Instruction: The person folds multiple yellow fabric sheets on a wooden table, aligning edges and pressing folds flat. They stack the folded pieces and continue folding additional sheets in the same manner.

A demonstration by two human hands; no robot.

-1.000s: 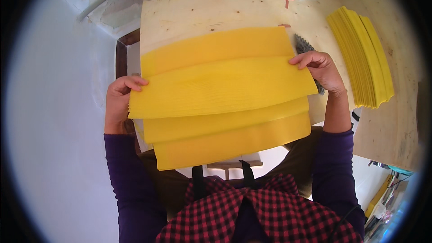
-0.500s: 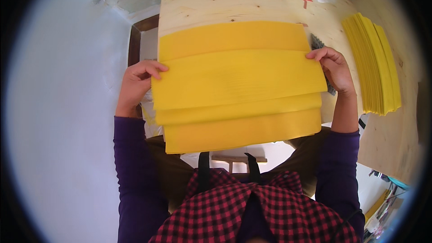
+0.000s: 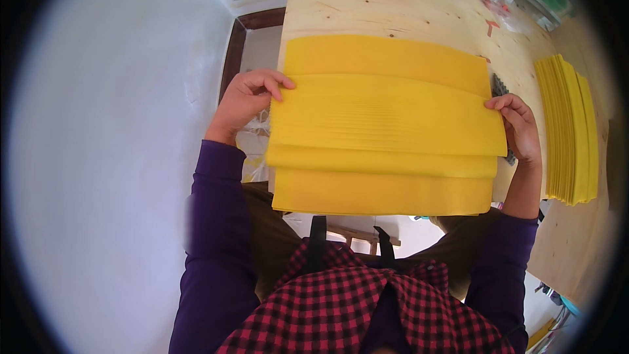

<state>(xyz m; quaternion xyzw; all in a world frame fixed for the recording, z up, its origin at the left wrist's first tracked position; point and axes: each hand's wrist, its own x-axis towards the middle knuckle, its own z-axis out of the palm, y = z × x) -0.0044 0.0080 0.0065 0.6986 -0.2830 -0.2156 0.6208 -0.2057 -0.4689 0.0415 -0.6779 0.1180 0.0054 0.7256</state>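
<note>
A thin yellow sheet [image 3: 386,115], cloth-like and marked with fine parallel ridges, lies across other yellow sheets [image 3: 386,195] whose bands show at the far and near sides. My left hand [image 3: 252,95] pinches its far left corner between thumb and fingers. At the right end, my right hand [image 3: 517,121] grips the edge near the far corner, thumb partly hidden. Between my hands the sheet lies fairly flat. Its left edge looks finely stepped, and I cannot tell how many layers are held.
A wooden board [image 3: 386,0] supports the sheets. To the right stands a folded yellow stack [image 3: 567,131]. A dark grey ridged piece [image 3: 500,85] lies partly hidden by my right hand. Clear plastic with red bits [image 3: 495,3] sits at the far right. A white wall [image 3: 118,124] rises on the left.
The whole view has shifted, so the sheets and both hands appear farther right. Both hands keep their hold on the sheet's ends. The ridges across its middle show more clearly.
</note>
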